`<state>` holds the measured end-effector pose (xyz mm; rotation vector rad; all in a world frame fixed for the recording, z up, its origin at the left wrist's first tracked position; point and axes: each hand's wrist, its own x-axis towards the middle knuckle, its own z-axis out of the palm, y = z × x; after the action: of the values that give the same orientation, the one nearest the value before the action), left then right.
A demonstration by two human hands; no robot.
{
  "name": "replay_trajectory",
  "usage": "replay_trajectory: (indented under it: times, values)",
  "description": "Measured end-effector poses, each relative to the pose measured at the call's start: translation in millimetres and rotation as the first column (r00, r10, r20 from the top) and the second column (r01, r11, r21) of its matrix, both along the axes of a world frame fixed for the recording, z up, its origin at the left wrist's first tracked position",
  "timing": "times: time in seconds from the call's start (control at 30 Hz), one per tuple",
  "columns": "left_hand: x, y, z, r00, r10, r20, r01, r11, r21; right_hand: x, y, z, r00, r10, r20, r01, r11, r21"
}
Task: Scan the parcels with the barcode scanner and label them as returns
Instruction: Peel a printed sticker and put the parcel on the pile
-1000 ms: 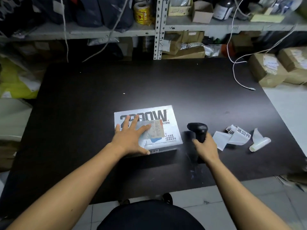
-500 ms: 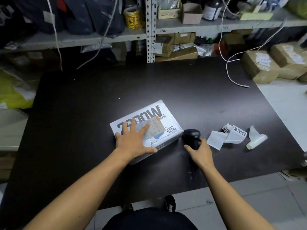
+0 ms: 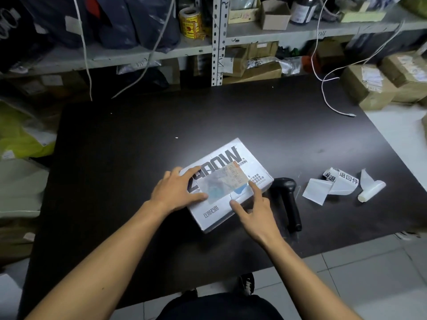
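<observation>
Left hand (image 3: 176,189) lies flat, fingers straight, on our parcel (image 3: 227,183) mid-counter (image 3: 138,146); right hand (image 3: 254,210), fingers loose and grasping nothing, touches its near-right edge. We judge the return labels (image 3: 332,184) nearer the right hand, beyond the scanner (image 3: 287,199) lying lengthwise toward us.

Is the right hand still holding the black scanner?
Apart. The head view shows the right hand on the parcel, dark table showing between it and the scanner.
</observation>
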<state>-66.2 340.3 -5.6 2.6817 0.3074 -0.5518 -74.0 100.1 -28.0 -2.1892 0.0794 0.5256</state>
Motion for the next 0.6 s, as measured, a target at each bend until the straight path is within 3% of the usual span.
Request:
replay_trajectory:
  times: [0.13, 0.27, 0.47, 0.6]
  values:
    - [-19.6, -10.5, 5.2, 0.999, -0.029, -0.024, 0.030, 0.999, 0.046, 12.5, -3.9, -8.2, 0.998, 0.059, -0.026, -0.058, 0.998, 0.023]
    - [-52.0, -29.7, 4.0, 0.997, 0.001, -0.081, -0.006, 0.998, -0.057, 30.6, -21.3, -1.4, 0.998, 0.068, 0.017, -0.069, 0.993, 0.091]
    - [-67.5, -76.8, 1.0, 0.987, 0.146, -0.071, -0.155, 0.979, -0.133, 37.1, -46.7, 0.5, 0.982, 0.184, 0.051, -0.183, 0.983, -0.018]
    - [-68.2, -95.4, 1.8, 0.986, 0.168, -0.023, -0.168, 0.985, -0.037, 45.0, -61.2, 5.7, 0.957, 0.281, 0.074, -0.278, 0.959, -0.046]
